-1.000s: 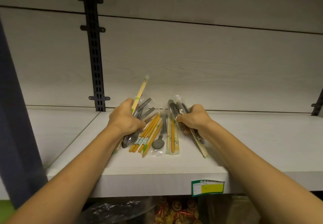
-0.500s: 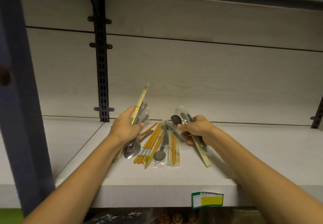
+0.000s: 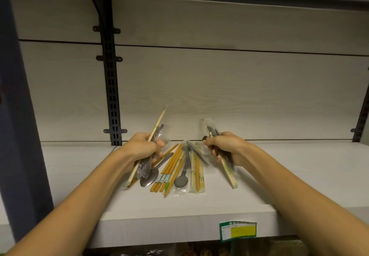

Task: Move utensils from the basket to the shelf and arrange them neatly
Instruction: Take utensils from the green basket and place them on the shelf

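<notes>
Two hands work above a white shelf (image 3: 279, 175), each curled around its own bundle of utensils. Left hand (image 3: 142, 148): fingers wrapped round a pale chopstick (image 3: 157, 127) that slants up and to the right past the knuckles, together with a plastic-wrapped metal spoon (image 3: 148, 177) whose bowl hangs just below the fist, close over the shelf. Right hand (image 3: 225, 148): closed on a wrapped set (image 3: 229, 172) of light chopsticks and what appear to be dark-handled utensils; its clear wrapper sticks up above the thumb, and its lower end reaches down to the shelf surface, though contact cannot be confirmed.

Between the two hands, loose items lie flat on the shelf, fanned from back to front. From left: a bundle of orange-brown chopsticks (image 3: 169, 169) with a printed paper band near the front ends; a grey spoon in clear wrap (image 3: 181, 180), bowl toward the front edge; a pack of pale chopsticks (image 3: 196, 175) with small printed marks. A grey utensil handle (image 3: 196, 151) lies diagonally across the rear of that pack.

Behind: pale wood-grain back panel and a black slotted upright (image 3: 111, 95) at left. A green-and-yellow price label (image 3: 237, 230) sits on the shelf's front edge, lower right.
</notes>
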Demonstrator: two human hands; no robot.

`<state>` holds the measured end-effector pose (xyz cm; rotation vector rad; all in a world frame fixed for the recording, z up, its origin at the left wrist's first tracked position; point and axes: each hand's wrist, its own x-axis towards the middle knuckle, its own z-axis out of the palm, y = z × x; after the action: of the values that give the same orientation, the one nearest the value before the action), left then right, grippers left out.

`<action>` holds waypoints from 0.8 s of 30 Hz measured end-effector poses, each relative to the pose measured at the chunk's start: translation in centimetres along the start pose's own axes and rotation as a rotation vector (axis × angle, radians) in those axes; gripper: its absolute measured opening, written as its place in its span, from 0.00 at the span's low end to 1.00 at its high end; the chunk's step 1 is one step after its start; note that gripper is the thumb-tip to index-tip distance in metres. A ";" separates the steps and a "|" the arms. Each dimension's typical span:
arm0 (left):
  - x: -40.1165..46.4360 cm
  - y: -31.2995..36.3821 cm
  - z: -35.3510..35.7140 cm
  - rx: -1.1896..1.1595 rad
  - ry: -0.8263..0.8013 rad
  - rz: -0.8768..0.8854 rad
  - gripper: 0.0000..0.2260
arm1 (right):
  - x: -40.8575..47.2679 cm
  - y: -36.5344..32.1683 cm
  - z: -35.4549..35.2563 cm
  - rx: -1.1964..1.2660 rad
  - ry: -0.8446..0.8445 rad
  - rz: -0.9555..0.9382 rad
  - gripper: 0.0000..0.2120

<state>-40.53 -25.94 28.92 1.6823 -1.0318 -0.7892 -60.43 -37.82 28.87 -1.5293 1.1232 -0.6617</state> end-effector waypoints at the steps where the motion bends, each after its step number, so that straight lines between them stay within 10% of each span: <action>1: 0.1 0.0 -0.2 -0.002 -0.007 -0.015 0.09 | 0.1 0.1 -0.1 0.009 -0.007 0.018 0.06; 6: -0.1 0.6 0.0 0.191 -0.004 -0.007 0.04 | 0.4 0.8 0.0 -0.009 0.007 0.047 0.17; 12: 0.7 0.6 1.0 0.509 0.184 0.093 0.28 | 0.3 0.8 0.3 0.051 0.022 0.034 0.22; 24: 1.8 -1.4 1.0 0.694 0.405 0.128 0.04 | 0.7 1.4 -0.5 0.074 -0.010 0.028 0.11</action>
<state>-40.21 -27.74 27.18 2.2024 -1.1743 0.0313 -60.99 -38.66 27.52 -1.4498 1.0988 -0.6684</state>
